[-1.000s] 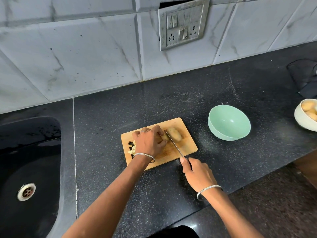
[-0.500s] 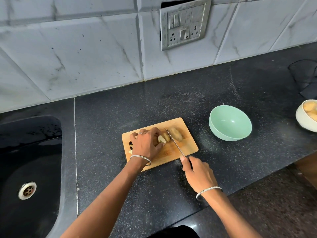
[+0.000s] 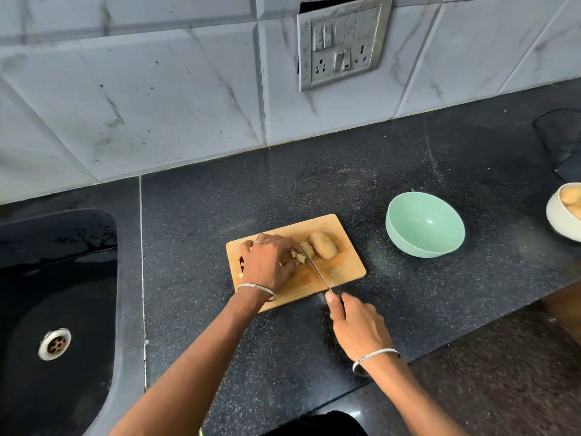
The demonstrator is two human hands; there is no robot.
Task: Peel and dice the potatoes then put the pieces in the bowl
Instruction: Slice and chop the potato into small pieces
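Note:
A wooden cutting board (image 3: 342, 272) lies on the dark counter. On it, my left hand (image 3: 270, 262) curls over a partly cut potato, with pale cut pieces (image 3: 298, 257) showing at my fingertips. A whole peeled potato (image 3: 323, 245) lies on the board's right part. My right hand (image 3: 356, 328) grips the handle of a knife (image 3: 316, 268) whose blade runs across the board between the cut pieces and the whole potato. An empty mint-green bowl (image 3: 424, 225) stands to the right of the board.
A black sink (image 3: 53, 309) with a metal drain fills the left. A white bowl (image 3: 562, 215) holding potatoes sits at the right edge. A switch plate (image 3: 342, 42) hangs on the tiled wall. The counter's front edge drops off at lower right.
My left hand has shifted slightly left along the potato, baring more cut pieces. The knife stays at nearly the same spot on the board.

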